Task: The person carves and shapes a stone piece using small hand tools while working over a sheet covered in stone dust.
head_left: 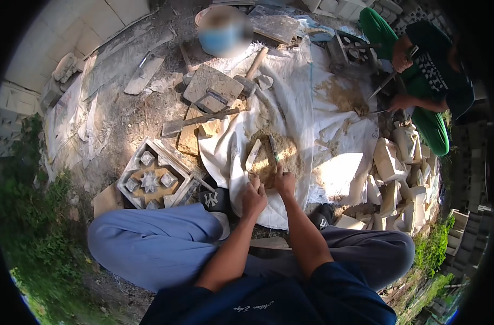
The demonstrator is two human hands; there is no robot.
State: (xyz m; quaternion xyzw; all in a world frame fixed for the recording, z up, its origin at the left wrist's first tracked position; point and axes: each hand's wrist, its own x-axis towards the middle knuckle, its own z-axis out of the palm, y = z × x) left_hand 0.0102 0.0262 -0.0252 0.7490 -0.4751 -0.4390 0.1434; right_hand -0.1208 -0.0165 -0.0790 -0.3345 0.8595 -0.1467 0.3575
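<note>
Both hands work over a heap of brown sandy material (286, 151) on a white woven sheet (225, 154). My left hand (253, 197) is closed around the handle of a trowel-like tool with a pale, dusty blade (252, 154). Beside it, my right hand (284, 184) grips a narrow dark-bladed tool (273, 147) with some green near its handle. Both blades point away from me, their tips over the heap. Left of the sheet lies a hexagonal mould frame (188, 179) with star-shaped and diamond-shaped pieces inside.
A float with a handle (209, 89), a hammer (256, 65) and a flat trowel (144, 75) lie ahead. Behind them stands a blue bucket (220, 40). Pale cut blocks (390, 160) are piled at right. Another person (436, 65) sits at upper right, holding tools.
</note>
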